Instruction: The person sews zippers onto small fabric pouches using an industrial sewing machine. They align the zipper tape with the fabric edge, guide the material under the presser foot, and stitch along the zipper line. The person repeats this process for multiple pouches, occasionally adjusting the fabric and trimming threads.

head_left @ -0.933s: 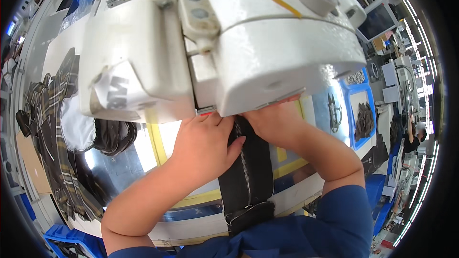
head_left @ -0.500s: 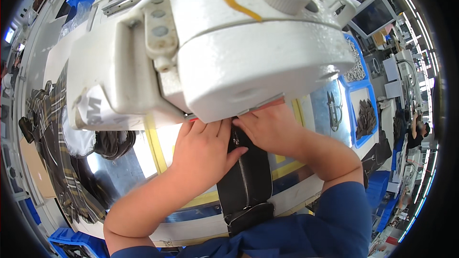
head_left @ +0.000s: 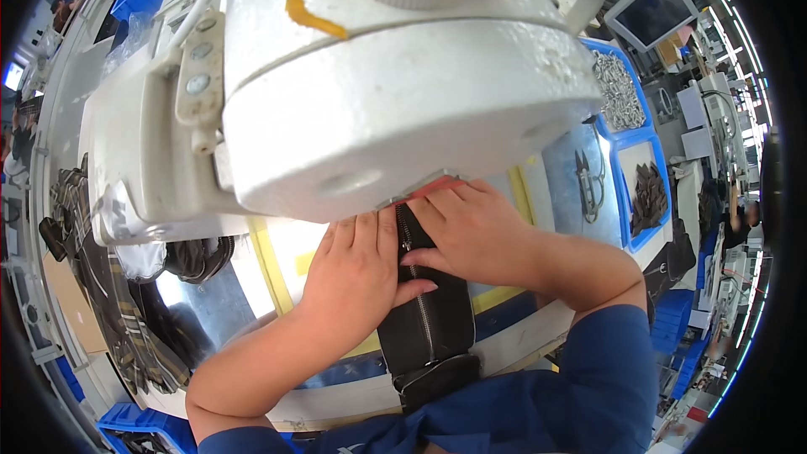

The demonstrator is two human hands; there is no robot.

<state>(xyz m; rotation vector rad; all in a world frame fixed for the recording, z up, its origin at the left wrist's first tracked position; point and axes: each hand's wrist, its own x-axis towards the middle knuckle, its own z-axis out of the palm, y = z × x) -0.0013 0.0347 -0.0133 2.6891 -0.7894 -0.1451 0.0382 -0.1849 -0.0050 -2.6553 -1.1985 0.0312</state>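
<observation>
A long black fabric piece [head_left: 450, 315] with a metal zipper [head_left: 425, 319] down its middle runs from under the white sewing machine head [head_left: 412, 109] toward my body. My left hand [head_left: 357, 265] lies flat on its left side, fingers stretched forward and thumb pointing at the zipper. On the right side rests my right hand [head_left: 479, 231], fingers extended and thumb reaching over the zipper. Both hands press the piece from above rather than wrapping round it. The zipper slider shows between them. The machine head hides the stitching point.
Right of the machine lie thread snips [head_left: 590, 187]. Beside them, blue trays [head_left: 636, 244] hold small metal parts and dark strips. Plaid fabric [head_left: 74, 240] and dark zippered pieces [head_left: 200, 259] lie at the left. A blue bin [head_left: 134, 414] is at the lower left.
The machine head appears shifted left in view. My right thumb has moved back onto the zipper below the slider. Both hands stay on the black piece.
</observation>
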